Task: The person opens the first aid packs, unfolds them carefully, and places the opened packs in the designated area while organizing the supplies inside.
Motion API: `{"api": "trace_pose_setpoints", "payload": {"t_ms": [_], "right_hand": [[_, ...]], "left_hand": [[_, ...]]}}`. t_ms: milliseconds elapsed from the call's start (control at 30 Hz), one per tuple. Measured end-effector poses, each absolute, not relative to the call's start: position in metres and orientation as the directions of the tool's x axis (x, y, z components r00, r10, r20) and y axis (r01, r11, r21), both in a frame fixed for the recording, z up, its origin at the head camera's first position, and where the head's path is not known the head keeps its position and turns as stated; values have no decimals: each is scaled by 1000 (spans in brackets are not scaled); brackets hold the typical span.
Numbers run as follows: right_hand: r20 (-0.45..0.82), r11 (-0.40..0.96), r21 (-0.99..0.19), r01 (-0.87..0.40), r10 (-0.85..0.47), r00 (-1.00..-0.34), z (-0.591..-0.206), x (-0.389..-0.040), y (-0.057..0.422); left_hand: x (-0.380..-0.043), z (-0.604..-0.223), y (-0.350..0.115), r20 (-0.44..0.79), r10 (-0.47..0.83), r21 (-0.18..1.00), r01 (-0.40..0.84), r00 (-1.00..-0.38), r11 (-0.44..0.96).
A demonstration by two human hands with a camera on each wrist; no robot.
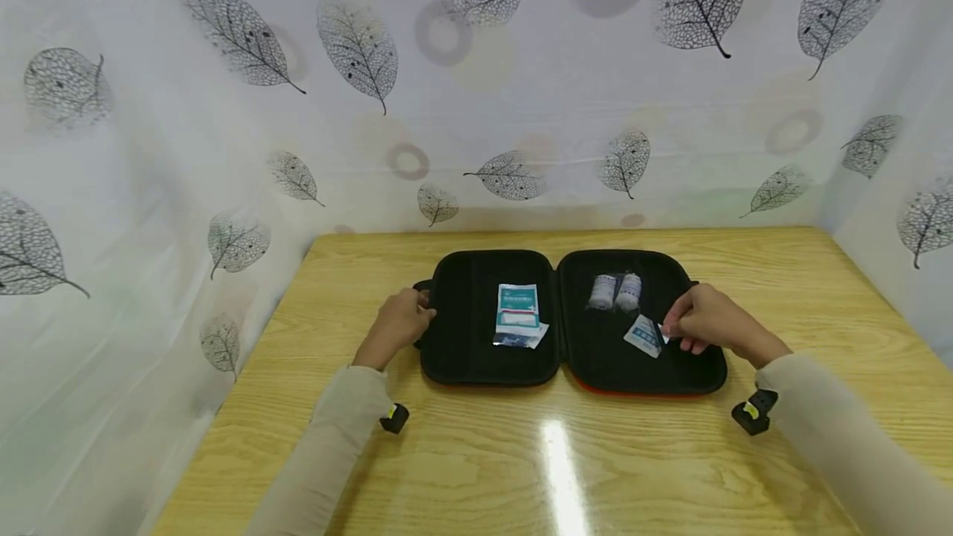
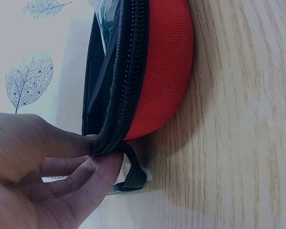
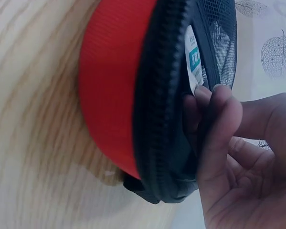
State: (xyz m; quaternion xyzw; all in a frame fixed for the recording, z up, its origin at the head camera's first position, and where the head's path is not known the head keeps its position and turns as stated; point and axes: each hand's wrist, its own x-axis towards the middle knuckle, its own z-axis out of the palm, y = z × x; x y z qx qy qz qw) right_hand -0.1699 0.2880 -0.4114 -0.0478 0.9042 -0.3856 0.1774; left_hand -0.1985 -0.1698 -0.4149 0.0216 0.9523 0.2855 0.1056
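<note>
A zip case (image 1: 450,321), red outside and black inside, lies unfolded on the table. My left hand (image 1: 399,323) pinches the zipped rim at its left end, beside a black strap loop (image 2: 134,176). In the right half, my right hand (image 1: 703,321) pinches the black edge band of a mesh pocket (image 3: 222,47). A white packet with a teal label (image 3: 193,57) shows behind that band, its end right at my fingertips. Two white wrapped rolls (image 1: 615,291) lie above it. Teal-and-white packets (image 1: 518,308) rest in the left half.
The case stands on a wood-grain table (image 1: 476,453). Behind and beside it hangs a pale curtain (image 1: 476,106) printed with leaves. Black wrist cameras (image 1: 754,412) are worn on both sleeves.
</note>
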Motion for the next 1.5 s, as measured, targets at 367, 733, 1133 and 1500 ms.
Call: {"api": "trace_pose_setpoints", "payload": {"t_ms": [367, 733, 1133, 1500], "right_hand": [[-300, 668, -741, 65, -243, -923, -416, -168, 285], [-319, 642, -763, 72, -277, -906, -417, -168, 284], [-318, 692, -720, 62, -249, -915, -399, -167, 294], [-296, 684, -722, 103, -171, -940, -387, -168, 325]], "left_hand": [[-199, -416, -170, -188, 98, 548, -21, -977, 836], [-199, -417, -170, -181, 97, 549, -19, -979, 835], [-199, -418, -169, -161, 90, 544, -13, -983, 839], [-197, -415, -172, -165, 113, 544, 5, -980, 839]]}}
